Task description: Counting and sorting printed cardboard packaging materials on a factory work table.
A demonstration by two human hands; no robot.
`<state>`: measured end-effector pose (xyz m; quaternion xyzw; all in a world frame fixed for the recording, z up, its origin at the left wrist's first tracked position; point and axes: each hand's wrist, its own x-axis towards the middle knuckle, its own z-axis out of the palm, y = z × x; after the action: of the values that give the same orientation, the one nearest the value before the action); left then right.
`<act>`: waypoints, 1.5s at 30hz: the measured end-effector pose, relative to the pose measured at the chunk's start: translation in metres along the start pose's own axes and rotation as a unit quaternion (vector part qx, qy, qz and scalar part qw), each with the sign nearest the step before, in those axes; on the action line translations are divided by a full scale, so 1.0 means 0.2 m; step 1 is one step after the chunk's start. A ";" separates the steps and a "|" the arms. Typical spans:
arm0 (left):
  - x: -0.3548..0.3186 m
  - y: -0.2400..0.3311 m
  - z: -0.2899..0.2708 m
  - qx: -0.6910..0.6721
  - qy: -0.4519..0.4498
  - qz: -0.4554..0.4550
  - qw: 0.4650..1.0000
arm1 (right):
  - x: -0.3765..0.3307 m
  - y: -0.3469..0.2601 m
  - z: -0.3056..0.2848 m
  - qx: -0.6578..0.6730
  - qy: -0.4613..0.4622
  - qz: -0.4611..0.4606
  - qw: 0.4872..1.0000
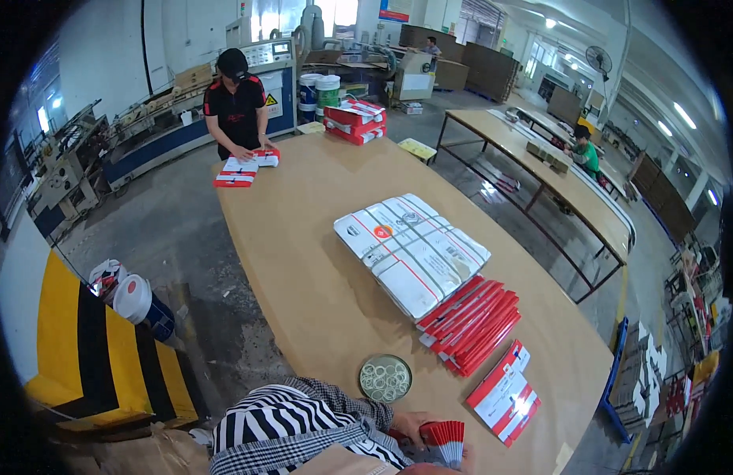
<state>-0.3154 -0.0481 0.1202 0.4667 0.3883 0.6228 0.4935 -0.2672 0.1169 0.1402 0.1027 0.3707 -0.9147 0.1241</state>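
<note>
head view: left hand pinches fanned red packets; right hand, grip cannot be told; strapped white bundle bears round orange label.

The near fanned red cards look like smooth paperboard; the flat red-and-white carton at right looks glossy. The brown worktable looks matt.

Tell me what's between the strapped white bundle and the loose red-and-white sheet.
Overlapping red pieces lie between the bundle and the loose sheet, in the head view.
</note>
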 end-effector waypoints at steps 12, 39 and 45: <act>0.00 0.13 -0.01 -0.058 -0.020 -0.021 0.998 | -0.50 -0.11 -0.09 -0.156 0.135 -0.089 0.974; -0.01 0.63 0.09 0.504 0.063 0.356 0.784 | -0.48 -0.24 0.66 -0.816 0.069 -0.150 0.553; 0.06 0.61 0.04 0.538 -0.020 0.436 0.721 | -0.52 -0.21 0.63 -0.818 0.095 -0.074 0.562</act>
<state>-0.3403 -0.0631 0.2400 0.7841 0.4014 0.4458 -0.1593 -0.1937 0.0719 0.2853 0.0154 0.9762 -0.2102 0.0513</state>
